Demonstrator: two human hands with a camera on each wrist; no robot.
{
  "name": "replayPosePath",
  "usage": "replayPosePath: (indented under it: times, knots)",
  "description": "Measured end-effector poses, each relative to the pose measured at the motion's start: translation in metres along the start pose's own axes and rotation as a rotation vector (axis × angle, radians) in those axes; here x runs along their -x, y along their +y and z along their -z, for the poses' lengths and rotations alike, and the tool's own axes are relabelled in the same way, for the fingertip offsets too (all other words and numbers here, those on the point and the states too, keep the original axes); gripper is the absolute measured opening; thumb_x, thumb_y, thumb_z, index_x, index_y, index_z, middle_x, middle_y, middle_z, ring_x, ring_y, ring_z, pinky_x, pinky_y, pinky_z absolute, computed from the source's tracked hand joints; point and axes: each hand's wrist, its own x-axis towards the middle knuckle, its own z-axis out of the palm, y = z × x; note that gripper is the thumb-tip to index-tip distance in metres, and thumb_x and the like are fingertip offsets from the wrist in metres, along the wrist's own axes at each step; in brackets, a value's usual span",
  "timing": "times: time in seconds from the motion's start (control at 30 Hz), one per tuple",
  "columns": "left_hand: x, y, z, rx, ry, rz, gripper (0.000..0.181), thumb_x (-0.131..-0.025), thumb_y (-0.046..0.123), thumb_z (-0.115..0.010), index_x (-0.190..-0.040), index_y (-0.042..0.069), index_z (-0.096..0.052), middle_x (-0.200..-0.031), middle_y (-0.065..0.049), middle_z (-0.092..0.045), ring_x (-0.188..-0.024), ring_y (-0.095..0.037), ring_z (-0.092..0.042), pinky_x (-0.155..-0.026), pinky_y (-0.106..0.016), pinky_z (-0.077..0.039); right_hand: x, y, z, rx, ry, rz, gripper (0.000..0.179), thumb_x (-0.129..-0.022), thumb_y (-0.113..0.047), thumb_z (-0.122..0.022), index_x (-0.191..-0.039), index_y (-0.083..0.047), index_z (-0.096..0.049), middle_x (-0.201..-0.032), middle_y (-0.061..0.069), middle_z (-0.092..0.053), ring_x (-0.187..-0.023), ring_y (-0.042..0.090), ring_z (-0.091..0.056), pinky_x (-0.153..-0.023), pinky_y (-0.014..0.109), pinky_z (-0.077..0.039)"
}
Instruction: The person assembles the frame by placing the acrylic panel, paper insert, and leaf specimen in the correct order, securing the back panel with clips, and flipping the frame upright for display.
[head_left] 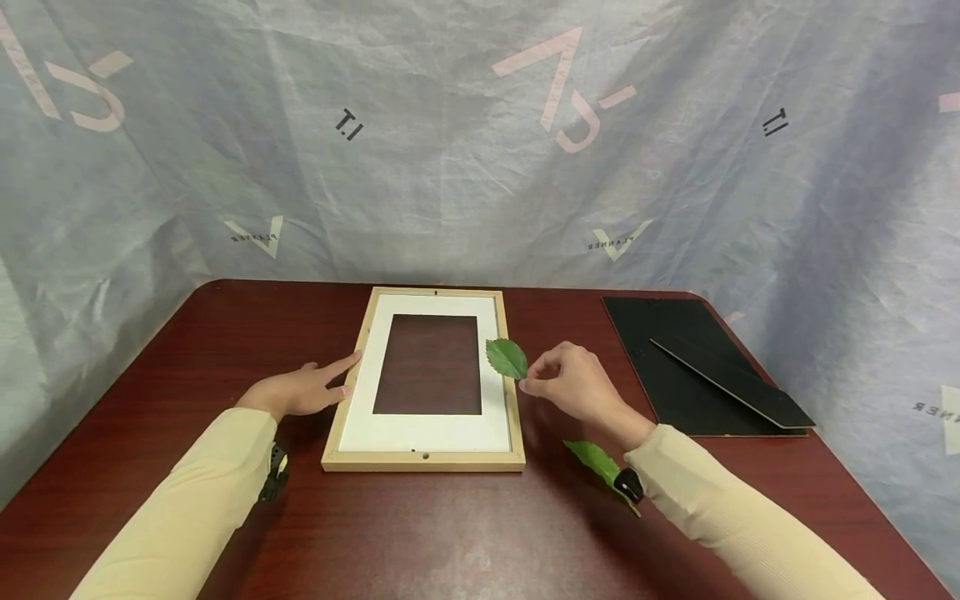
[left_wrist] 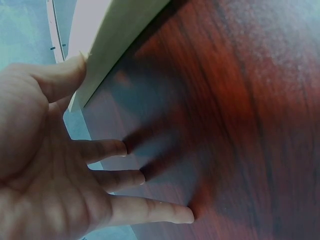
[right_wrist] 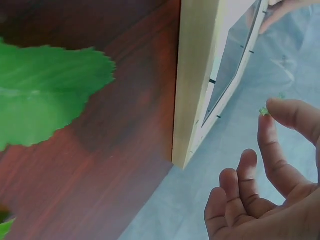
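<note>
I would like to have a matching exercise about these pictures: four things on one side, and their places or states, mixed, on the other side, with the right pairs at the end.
Things
1. Left hand
2. Right hand
3. Free leaf
4. Black panel

Places or states
A. Lies near the right edge of the table
B. Touches the side of the wooden frame
C. Partly hidden by a dark wristband in the head view
D. Pinches the raised leaf

Right pairs: 1-B; 2-D; 3-C; 4-A
</note>
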Motion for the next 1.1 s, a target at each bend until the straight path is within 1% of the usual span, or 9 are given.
replayPosePath:
  times: [0.1,0.17,0.27,0.33,0.5,0.67,0.87,1.0,1.1]
  knots:
    - [-0.005,-0.005,0.000,0.021,0.002,-0.009,0.075,-0.108,0.039,-0.047,-0.164,0.013,-0.004,-0.154,-0.049,-0.002,-0.142,-0.066,-0.008,-0.109,-0.075,-0.019,-0.005,-0.003,-0.003,-0.005,0.003,0.009,0.009,-0.087,-0.019,-0.080,-0.081,-0.012,-0.077,-0.102,0.009,-0.064,-0.089,0.024,-0.056,-0.069,0.037,-0.045]
    - [-0.007,-0.007,0.000,0.031,0.001,-0.003,0.074,-0.109,0.037,-0.046,-0.164,0.013,-0.004,-0.155,-0.047,-0.001,-0.144,-0.065,-0.006,-0.110,-0.075,-0.017,-0.008,-0.005,-0.005,-0.003,0.008,0.015,0.009,-0.086,-0.018,-0.080,-0.081,-0.012,-0.078,-0.101,0.008,-0.064,-0.089,0.024,-0.057,-0.071,0.037,-0.046]
    - [-0.005,-0.004,0.000,0.022,0.004,0.005,0.073,-0.109,0.035,-0.047,-0.164,0.013,-0.005,-0.155,-0.048,-0.001,-0.144,-0.064,-0.006,-0.110,-0.074,-0.018,-0.013,-0.010,-0.008,-0.005,0.012,0.012,0.008,-0.086,-0.018,-0.080,-0.082,-0.012,-0.079,-0.101,0.007,-0.065,-0.090,0.024,-0.058,-0.072,0.037,-0.046]
    - [0.000,0.001,0.000,0.010,0.008,0.012,0.071,-0.110,0.031,-0.046,-0.164,0.012,-0.005,-0.154,-0.048,-0.002,-0.144,-0.065,-0.007,-0.110,-0.074,-0.019,-0.016,-0.012,-0.009,-0.011,0.016,0.011,0.007,-0.086,-0.018,-0.081,-0.082,-0.012,-0.080,-0.101,0.006,-0.065,-0.092,0.023,-0.058,-0.072,0.037,-0.047]
    - [0.009,0.009,0.000,-0.007,0.014,0.022,0.069,-0.110,0.029,-0.045,-0.163,0.009,-0.005,-0.153,-0.050,-0.003,-0.142,-0.067,-0.009,-0.109,-0.075,-0.020,-0.020,-0.017,-0.012,-0.022,0.022,0.003,0.008,-0.085,-0.018,-0.082,-0.084,-0.010,-0.083,-0.101,0.005,-0.067,-0.093,0.023,-0.061,-0.070,0.036,-0.050]
    - [0.011,0.011,0.001,-0.006,0.013,0.022,0.069,-0.111,0.029,-0.044,-0.163,0.009,-0.005,-0.152,-0.050,-0.002,-0.141,-0.067,-0.009,-0.108,-0.076,-0.020,-0.022,-0.018,-0.013,-0.015,0.034,0.024,0.009,-0.087,-0.017,-0.079,-0.089,-0.009,-0.083,-0.100,0.006,-0.067,-0.093,0.023,-0.063,-0.073,0.037,-0.051]
    - [0.010,0.011,0.001,-0.008,0.015,0.014,0.069,-0.110,0.030,-0.045,-0.163,0.009,-0.005,-0.152,-0.050,-0.003,-0.141,-0.068,-0.009,-0.108,-0.076,-0.020,-0.024,-0.017,-0.013,-0.024,0.032,0.071,0.010,-0.089,-0.012,-0.073,-0.092,-0.007,-0.081,-0.100,0.008,-0.067,-0.089,0.022,-0.060,-0.076,0.036,-0.050]
    - [0.008,0.009,0.000,0.002,0.013,0.021,0.069,-0.110,0.029,-0.045,-0.163,0.010,-0.006,-0.153,-0.049,-0.002,-0.142,-0.066,-0.008,-0.110,-0.075,-0.019,-0.026,-0.018,-0.015,-0.019,0.023,0.066,0.011,-0.090,-0.013,-0.072,-0.091,-0.007,-0.081,-0.101,0.009,-0.067,-0.092,0.024,-0.060,-0.077,0.038,-0.050]
    - [0.008,0.009,0.001,0.002,0.009,0.022,0.068,-0.110,0.029,-0.044,-0.163,0.010,-0.005,-0.153,-0.049,-0.002,-0.142,-0.066,-0.008,-0.110,-0.075,-0.019,-0.028,-0.019,-0.017,-0.012,0.016,0.046,0.012,-0.090,-0.014,-0.071,-0.090,-0.008,-0.081,-0.099,0.007,-0.068,-0.096,0.023,-0.059,-0.078,0.037,-0.049]
